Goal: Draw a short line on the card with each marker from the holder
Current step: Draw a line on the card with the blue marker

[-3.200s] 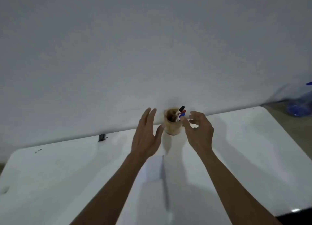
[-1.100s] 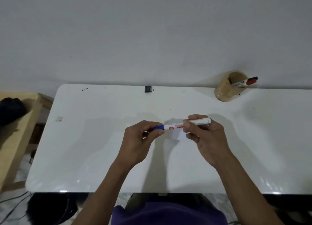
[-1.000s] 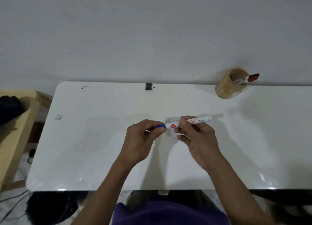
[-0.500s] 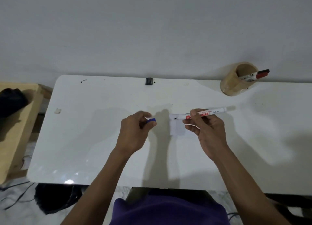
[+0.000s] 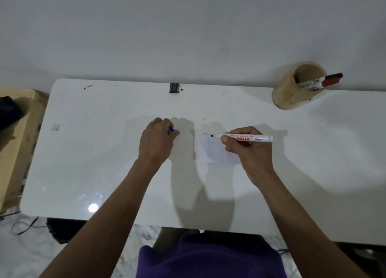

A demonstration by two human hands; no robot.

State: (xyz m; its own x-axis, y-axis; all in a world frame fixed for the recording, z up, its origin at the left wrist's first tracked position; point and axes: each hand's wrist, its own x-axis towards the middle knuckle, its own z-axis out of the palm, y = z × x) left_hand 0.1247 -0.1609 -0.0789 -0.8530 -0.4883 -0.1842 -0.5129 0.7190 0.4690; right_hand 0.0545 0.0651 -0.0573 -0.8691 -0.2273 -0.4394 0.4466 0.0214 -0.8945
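Head view: our right hand (image 5: 249, 152) grips the uncapped white marker (image 5: 242, 137) over the small white card (image 5: 211, 150); our left hand (image 5: 155, 144) pinches its blue cap (image 5: 171, 129).

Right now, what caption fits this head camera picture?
Right hand aims an uncapped marker at the card; left hand holds its blue cap.

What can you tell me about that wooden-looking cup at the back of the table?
The holder is a tan cylinder that looks like wood or bamboo, with an open, hollow top. It stands at the far right of the white table, close to the wall, apart from both hands. Two markers lean out over its right rim: a red-capped one and a black-capped one.
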